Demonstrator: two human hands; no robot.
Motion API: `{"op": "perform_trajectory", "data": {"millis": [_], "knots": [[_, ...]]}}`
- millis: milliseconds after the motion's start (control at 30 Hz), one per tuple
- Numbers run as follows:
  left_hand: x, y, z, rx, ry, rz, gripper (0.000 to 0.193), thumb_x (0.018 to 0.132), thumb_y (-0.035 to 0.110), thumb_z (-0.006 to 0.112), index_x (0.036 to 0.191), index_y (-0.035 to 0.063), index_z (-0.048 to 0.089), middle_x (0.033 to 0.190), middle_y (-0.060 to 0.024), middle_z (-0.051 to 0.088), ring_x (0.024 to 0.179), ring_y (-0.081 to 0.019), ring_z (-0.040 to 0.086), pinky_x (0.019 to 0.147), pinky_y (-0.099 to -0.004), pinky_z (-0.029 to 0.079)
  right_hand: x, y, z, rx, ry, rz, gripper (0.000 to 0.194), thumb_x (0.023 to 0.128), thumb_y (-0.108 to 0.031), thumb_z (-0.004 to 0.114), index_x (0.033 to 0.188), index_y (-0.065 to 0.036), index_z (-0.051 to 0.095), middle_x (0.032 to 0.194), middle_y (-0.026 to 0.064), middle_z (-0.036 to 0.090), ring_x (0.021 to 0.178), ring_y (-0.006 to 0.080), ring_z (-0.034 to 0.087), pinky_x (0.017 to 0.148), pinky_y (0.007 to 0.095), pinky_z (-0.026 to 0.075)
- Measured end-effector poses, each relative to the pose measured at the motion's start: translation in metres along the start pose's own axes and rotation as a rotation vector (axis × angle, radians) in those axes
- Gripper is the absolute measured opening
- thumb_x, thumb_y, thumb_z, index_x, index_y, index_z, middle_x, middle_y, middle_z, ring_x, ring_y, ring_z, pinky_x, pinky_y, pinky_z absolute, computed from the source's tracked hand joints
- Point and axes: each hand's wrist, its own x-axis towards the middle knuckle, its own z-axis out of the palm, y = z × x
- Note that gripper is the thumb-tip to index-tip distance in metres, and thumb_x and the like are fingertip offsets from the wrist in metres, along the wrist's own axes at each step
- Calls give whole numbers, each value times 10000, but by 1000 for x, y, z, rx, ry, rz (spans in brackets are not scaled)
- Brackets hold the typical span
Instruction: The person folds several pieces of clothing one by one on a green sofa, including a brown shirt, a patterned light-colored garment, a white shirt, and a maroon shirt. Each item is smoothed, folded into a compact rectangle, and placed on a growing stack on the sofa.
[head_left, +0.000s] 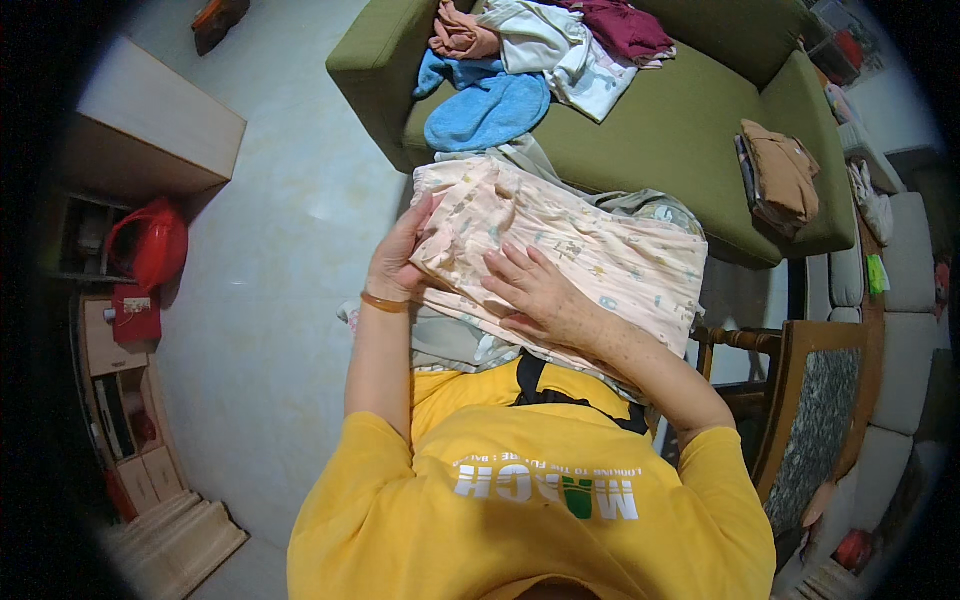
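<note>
A pale pink garment (600, 255) with a small animal print lies folded and wrinkled across my lap. My left hand (401, 251), with an amber-coloured bangle at the wrist, grips its left edge, thumb on top and fingers partly hidden beneath. Flat on the cloth rests my right hand (544, 296), fingers spread and gripping nothing. Under the pink garment, greyish printed cloth (450, 341) shows toward my waist, and more grey cloth (660, 206) shows along its far side.
Ahead stands a green sofa (667, 135) bearing a blue fuzzy item (487, 112), white clothes (536, 34) and a maroon cloth (626, 30). A folded brown garment (780, 169) tops a pile at its right. A wooden chair (814, 405) is close on my right.
</note>
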Motion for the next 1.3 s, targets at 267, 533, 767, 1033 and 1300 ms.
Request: {"op": "perform_trajectory", "data": {"millis": [267, 533, 767, 1033, 1300], "knots": [[-5, 8, 36, 1260, 85, 364, 755, 762, 149, 784, 1369, 20, 354, 1123, -140, 616, 990, -187, 615, 836, -278, 498, -32, -9, -15, -67, 73, 198, 562, 862, -272, 631, 1347, -66, 436, 1439, 221, 362, 1347, 390, 332, 1093, 546, 245], [-24, -10, 34, 1589, 320, 430, 288, 732, 217, 754, 818, 13, 569, 774, -113, 606, 728, -236, 594, 646, -349, 465, -79, 25, -47, -356, 517, 734, 513, 867, -167, 599, 1316, 33, 452, 1372, 285, 424, 1296, 411, 384, 1085, 508, 262], [-19, 8, 57, 1148, 254, 540, 128, 767, 63, 680, 753, -17, 582, 601, -73, 573, 554, -127, 544, 527, -271, 435, -91, 24, -47, -422, 614, 756, 483, 845, -130, 629, 1271, 44, 482, 1342, 291, 448, 1259, 418, 412, 1072, 478, 293], [-39, 25, 10, 1125, 383, 564, 167, 816, 36, 662, 704, 12, 541, 617, 19, 549, 543, -35, 475, 476, -212, 370, -104, 10, -46, -442, 650, 783, 451, 845, -137, 636, 1238, 45, 509, 1357, 258, 449, 1273, 403, 404, 1060, 473, 303], [-15, 0, -39, 910, 409, 333, 321, 814, 149, 723, 1016, 7, 518, 736, -36, 580, 584, -56, 504, 484, -219, 384, -112, 7, -40, -412, 627, 860, 449, 844, -129, 634, 1237, 45, 506, 1397, 263, 405, 1292, 412, 376, 1065, 469, 297]]}}
